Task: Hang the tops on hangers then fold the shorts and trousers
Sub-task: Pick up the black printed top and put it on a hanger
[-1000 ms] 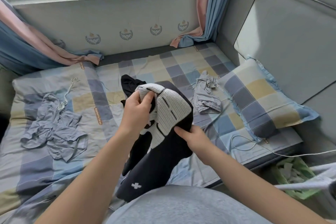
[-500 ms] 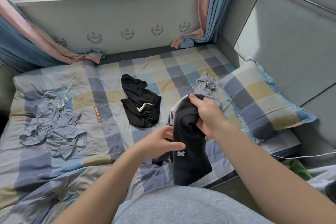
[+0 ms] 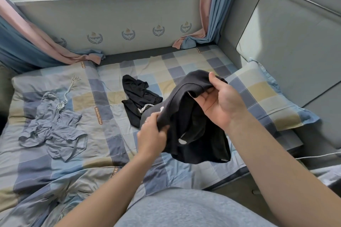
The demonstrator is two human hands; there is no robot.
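Observation:
A black top (image 3: 191, 127) with a ribbed hem and small white marks hangs bunched above the checked bed (image 3: 103, 101). My right hand (image 3: 219, 101) grips its ribbed edge from above, thumb over the cloth. My left hand (image 3: 153, 134) pinches a lower fold of the same top. Behind it, black shorts with a white drawstring (image 3: 138, 97) lie crumpled mid-bed. A grey-blue garment with a cord (image 3: 53, 125) lies spread at the left. No hanger is in view.
A checked pillow (image 3: 262, 101) leans against the grey padded headboard (image 3: 295, 46) at the right. Pink and blue curtains (image 3: 36, 42) drape onto the bed's far edge under the window. A white cable (image 3: 317, 155) trails along the mattress's right edge.
The top's white inner side has been turned out of sight, and it now hangs black side out. My right hand rose to its ribbed edge and my left took a lower fold.

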